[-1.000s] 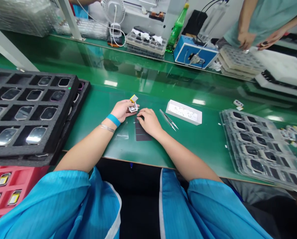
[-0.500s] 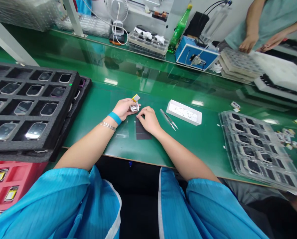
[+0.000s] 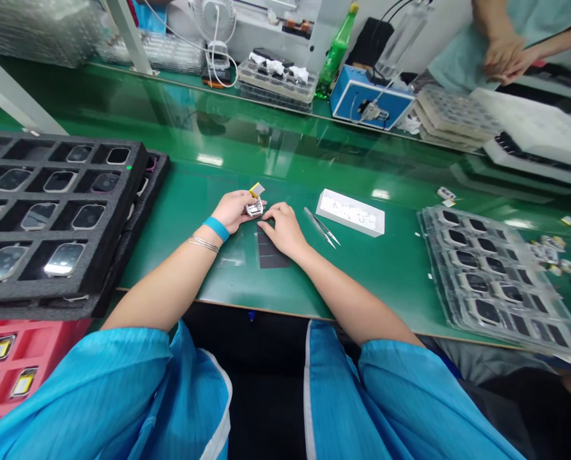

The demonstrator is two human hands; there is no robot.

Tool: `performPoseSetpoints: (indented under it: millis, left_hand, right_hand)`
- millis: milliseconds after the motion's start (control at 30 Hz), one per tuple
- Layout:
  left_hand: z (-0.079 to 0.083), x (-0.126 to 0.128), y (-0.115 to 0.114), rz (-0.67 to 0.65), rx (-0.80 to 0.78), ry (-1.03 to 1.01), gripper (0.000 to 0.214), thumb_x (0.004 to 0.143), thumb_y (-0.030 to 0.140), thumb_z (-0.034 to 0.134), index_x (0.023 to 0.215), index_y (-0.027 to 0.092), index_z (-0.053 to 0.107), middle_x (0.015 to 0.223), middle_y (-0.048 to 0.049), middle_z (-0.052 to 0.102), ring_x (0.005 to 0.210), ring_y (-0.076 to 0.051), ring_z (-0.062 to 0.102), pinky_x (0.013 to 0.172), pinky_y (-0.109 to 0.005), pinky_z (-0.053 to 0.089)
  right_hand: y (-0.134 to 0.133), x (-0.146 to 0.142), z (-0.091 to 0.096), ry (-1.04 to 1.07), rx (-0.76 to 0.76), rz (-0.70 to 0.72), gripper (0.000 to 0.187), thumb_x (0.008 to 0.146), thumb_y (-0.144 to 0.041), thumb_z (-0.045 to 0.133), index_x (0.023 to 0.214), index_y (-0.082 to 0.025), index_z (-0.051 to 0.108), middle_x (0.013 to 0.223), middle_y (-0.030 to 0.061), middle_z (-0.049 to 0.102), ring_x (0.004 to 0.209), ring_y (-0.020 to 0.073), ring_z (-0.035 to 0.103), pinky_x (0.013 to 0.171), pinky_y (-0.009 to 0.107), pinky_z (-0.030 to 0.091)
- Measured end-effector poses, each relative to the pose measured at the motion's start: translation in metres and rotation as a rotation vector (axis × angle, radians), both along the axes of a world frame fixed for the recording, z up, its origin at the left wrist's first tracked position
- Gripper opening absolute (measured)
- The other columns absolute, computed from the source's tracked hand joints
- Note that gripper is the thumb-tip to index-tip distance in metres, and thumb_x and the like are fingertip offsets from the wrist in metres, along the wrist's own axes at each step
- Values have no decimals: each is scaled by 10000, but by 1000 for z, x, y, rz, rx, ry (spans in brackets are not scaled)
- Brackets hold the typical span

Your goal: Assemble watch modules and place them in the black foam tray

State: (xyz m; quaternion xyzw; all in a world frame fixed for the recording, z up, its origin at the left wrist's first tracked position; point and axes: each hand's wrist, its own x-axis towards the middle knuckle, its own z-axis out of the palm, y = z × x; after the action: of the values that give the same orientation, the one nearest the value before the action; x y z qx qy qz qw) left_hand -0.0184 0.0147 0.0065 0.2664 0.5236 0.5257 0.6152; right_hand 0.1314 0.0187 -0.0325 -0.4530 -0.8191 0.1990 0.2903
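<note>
**Silver-white small case (image 3: 253, 209) open, flat yellow-and-silver pouch (image 3: 258, 189) outside**

The case is pinched by the left hand (image 3: 230, 211) over the green worktop (image 3: 386, 275), behind its front edge. By the right hand (image 3: 285, 231), fingertips are held nearly together at the dark lined sheet (image 3: 271, 257); whether anything is gripped cannot be told. Dark bits are contained in the white oblong box (image 3: 350, 225), square watches in the black foam tray (image 3: 115, 220).

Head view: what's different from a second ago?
The co-worker's two bare hands have drawn together, up and away from the beige tray stack. As before, the left hand holds the small white open case, the right hand sits close beside it, and the silver metal tweezers lie untouched.
</note>
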Motion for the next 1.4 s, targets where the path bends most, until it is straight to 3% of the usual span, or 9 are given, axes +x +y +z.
performPoseSetpoints:
  millis: [200,467,700,800,1100,1200,1300,1400]
  left_hand:
    - [-2,0,0,-15,14,2,56,689,68,595,705,122,594,725,-57,696,700,-154,668,762,-328,546]
    - [0,-1,0,-6,12,-2,59,678,70,607,704,122,598,734,-60,698,717,-146,665,769,-316,547]
    - [0,0,-1,-11,5,-3,63,677,68,605,696,127,592,729,-55,701,699,-143,666,736,-302,545]
    - [0,1,-1,-10,7,2,58,683,69,599,698,125,602,730,-52,701,679,-139,659,724,-298,541]
    - [1,1,-1,-12,9,22,50,681,82,604,700,129,603,737,-47,700,694,-137,657,757,-301,537]
    - [1,0,-1,-21,10,21,65,681,79,605,721,130,607,749,-50,705,715,-143,665,761,-303,539]
    - [2,1,-1,-19,10,20,69,679,72,605,717,130,598,740,-52,701,709,-146,665,753,-309,540]
    - [2,1,-2,-20,15,28,76,664,77,621,706,133,591,730,-46,693,688,-143,657,761,-320,540]
  right_hand:
    - [-3,-6,-2,-76,8,21,96,853,-126,617,777,-184,604,983,88,554,985,251,500,962,436,424]
    - [-6,11,4,96,101,113,77,901,-166,555,839,-211,560,1032,78,560,1034,228,517,980,421,419]
    - [-1,7,1,12,47,-14,62,819,-237,700,824,-205,647,1011,72,566,1021,250,515,981,450,423]
    - [0,-1,-3,-57,26,-12,55,833,-211,677,792,-196,644,1015,84,568,1015,261,500,961,455,426]
    - [-9,10,9,45,109,131,56,902,-177,572,853,-199,589,1051,81,572,1036,231,504,983,414,401]
    - [-10,15,11,92,143,59,53,901,-218,592,856,-203,614,1030,74,570,1028,233,511,981,421,398]
    - [-5,11,6,48,86,-28,67,837,-253,691,824,-203,647,1012,73,558,1022,249,505,980,443,401]
    - [0,2,0,-36,25,-26,76,808,-243,718,796,-209,651,1034,71,548,1040,264,488,960,469,410]
